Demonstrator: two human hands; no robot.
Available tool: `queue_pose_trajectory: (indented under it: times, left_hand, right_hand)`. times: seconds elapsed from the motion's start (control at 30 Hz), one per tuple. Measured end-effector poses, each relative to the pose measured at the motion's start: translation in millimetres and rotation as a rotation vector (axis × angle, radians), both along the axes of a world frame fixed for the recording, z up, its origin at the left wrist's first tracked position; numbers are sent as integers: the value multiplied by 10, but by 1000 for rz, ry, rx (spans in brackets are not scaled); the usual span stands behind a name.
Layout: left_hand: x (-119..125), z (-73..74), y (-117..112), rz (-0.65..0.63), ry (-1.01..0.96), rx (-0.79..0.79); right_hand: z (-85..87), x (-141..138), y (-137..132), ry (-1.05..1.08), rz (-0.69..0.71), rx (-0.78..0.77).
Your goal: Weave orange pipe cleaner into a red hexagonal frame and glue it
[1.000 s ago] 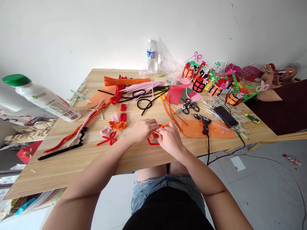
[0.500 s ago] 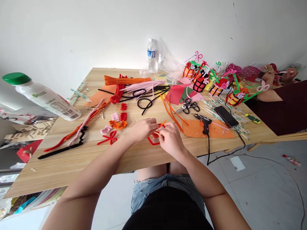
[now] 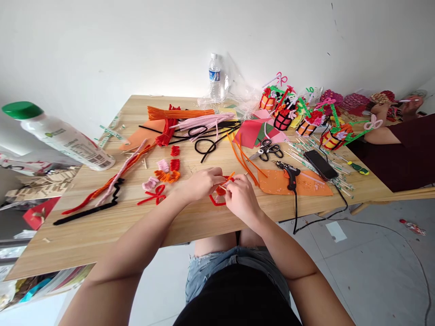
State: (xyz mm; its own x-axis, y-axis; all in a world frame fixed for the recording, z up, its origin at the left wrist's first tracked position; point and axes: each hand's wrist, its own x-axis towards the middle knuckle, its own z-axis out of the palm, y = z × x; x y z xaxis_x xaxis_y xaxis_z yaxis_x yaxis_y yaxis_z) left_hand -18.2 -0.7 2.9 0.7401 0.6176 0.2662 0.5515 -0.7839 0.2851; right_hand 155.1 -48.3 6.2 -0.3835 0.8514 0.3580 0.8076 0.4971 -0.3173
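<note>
The part of the orange pipe cleaner (image 3: 227, 179) pinched between the left hand (image 3: 201, 183) and the right hand (image 3: 240, 198) is covered by the fingers. The red loop (image 3: 215, 200) is partly hidden under the right hand. The white bottle (image 3: 61, 138) is blurred; its label cannot be read. A co-worker's arm (image 3: 390, 134) is cut off at the right edge, and the item held in that person's far hand (image 3: 409, 105) is too small to identify.
</note>
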Motion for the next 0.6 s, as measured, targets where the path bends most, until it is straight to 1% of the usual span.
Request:
queue_pose_trajectory:
  times: [0.17,0.3,0.4,0.5,0.6]
  left_hand:
    - [19,15,-15,19,27,-3]
    - [37,10,-24,27,46,-16]
    - [38,15,-31,18,48,-13]
    - [33,49,-44,26,48,-29]
    - [27,92,-60,39,51,-51]
  right_hand:
    - [-18,23,12,12,-2,28]
    - [37,101,-28,58,57,49]
    - [146,247,-101,122,91,51]
    - [263,466,-171,241,91,39]
    - [302,688,-190,374,-10,67]
